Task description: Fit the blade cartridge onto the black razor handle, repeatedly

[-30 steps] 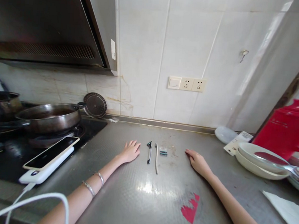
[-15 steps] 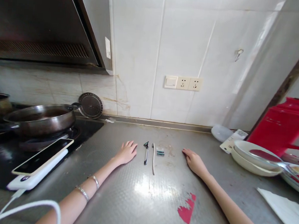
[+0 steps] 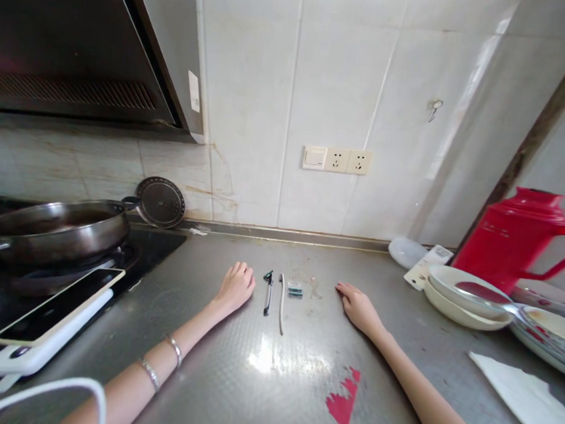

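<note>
My left hand (image 3: 237, 286) rests on the steel counter, palm down, fingers slightly bent, with nothing visible in it. Just right of it lies a razor (image 3: 268, 298), its dark green head toward the wall and its slim handle toward me. Beside the razor is a thin, slightly curved white stick (image 3: 282, 307) with a dark far end; I cannot tell its kind. Small dark teal razor cartridges (image 3: 295, 292), apparently in a clear holder, lie right of the stick. My right hand (image 3: 357, 304) lies flat further right, fingers out toward the left, touching only the counter.
A pan (image 3: 58, 225) sits on the black stove at left, near a phone (image 3: 61, 305) on a white power bank (image 3: 27, 358) with a cable. At right are a red thermos (image 3: 512, 239), stacked bowls (image 3: 466, 310) and white paper (image 3: 527, 405). A red patch (image 3: 343, 402) marks the counter.
The view has turned slightly right, so everything sits further left. My left hand's fingers look more bent than before. The right hand and the small items keep their places on the counter.
</note>
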Demonstrator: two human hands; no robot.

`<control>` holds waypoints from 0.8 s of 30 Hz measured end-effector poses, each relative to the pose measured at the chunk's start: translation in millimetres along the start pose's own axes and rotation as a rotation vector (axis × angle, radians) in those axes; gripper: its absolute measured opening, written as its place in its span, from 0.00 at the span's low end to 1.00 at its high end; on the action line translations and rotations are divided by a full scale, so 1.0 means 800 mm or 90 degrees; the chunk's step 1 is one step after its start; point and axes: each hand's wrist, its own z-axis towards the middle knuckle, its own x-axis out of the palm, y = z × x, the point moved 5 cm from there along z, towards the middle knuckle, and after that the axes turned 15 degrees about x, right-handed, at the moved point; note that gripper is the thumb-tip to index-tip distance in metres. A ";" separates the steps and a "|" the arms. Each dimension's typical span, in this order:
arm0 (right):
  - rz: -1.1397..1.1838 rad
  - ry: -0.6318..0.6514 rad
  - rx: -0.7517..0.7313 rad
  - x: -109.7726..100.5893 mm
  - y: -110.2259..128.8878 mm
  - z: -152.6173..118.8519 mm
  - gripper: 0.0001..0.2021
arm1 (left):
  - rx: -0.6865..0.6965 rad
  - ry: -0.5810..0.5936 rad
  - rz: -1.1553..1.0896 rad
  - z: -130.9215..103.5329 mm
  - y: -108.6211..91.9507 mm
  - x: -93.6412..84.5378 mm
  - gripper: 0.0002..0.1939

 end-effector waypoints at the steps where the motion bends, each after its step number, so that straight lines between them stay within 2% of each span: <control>1: -0.001 -0.002 -0.001 0.000 0.000 0.000 0.20 | -0.022 -0.002 -0.010 0.006 -0.005 -0.002 0.14; 6: -0.001 -0.003 -0.003 -0.002 0.002 0.000 0.20 | -0.117 0.099 -0.093 0.035 -0.029 0.008 0.14; 9: -0.005 0.003 -0.003 -0.004 0.004 -0.001 0.21 | -0.131 0.115 -0.066 0.044 -0.038 0.013 0.18; 14: 0.007 0.010 0.010 -0.005 0.003 0.000 0.20 | -0.135 0.155 -0.064 0.047 -0.043 0.028 0.17; 18: 0.004 0.013 0.012 -0.004 0.001 0.000 0.20 | -0.143 0.121 -0.099 0.046 -0.038 0.035 0.16; 22: 0.014 0.012 0.017 -0.003 0.000 0.001 0.20 | -0.209 0.022 -0.296 0.043 -0.021 0.037 0.10; 24: 0.014 0.010 0.013 -0.003 0.000 0.001 0.20 | -0.238 -0.007 -0.386 0.044 -0.010 0.038 0.11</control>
